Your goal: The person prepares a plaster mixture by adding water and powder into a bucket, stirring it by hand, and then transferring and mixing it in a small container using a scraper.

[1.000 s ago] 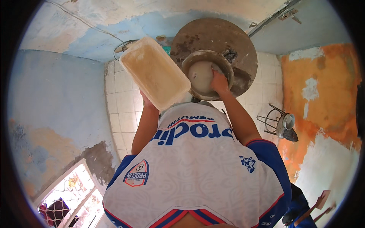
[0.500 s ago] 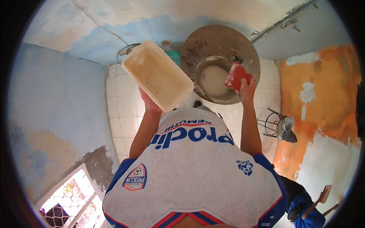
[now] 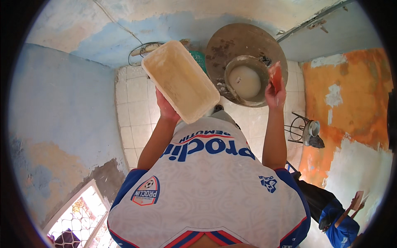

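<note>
My left hand (image 3: 166, 108) grips a cream rectangular plastic tub (image 3: 182, 80) by its near left side; a pale film coats its inside. My right hand (image 3: 276, 97) is closed around a red plastic scraper (image 3: 275, 75) with whitish smears, seen nearly edge-on. The scraper is over the right rim of a round bucket (image 3: 228, 73). A milky whitish mix (image 3: 247, 82) lies inside that bucket, with a small object in it too small to name. Beneath the bucket is a round brown tabletop (image 3: 221, 41), stained with dark wet patches.
Behind the tub lie a coiled cable (image 3: 134, 56) and a green object (image 3: 198, 60). A metal stool (image 3: 295, 128) with a pot-like item stands by the patchy orange wall (image 3: 318, 99). At lower right, another person (image 3: 343, 225) in blue holds a flat board. A barred window (image 3: 78, 215) is lower left.
The red scraper has gone from showing its broad face over the bucket to nearly edge-on, farther right. More of the whitish mix shows. The tub sits slightly farther right in view.
</note>
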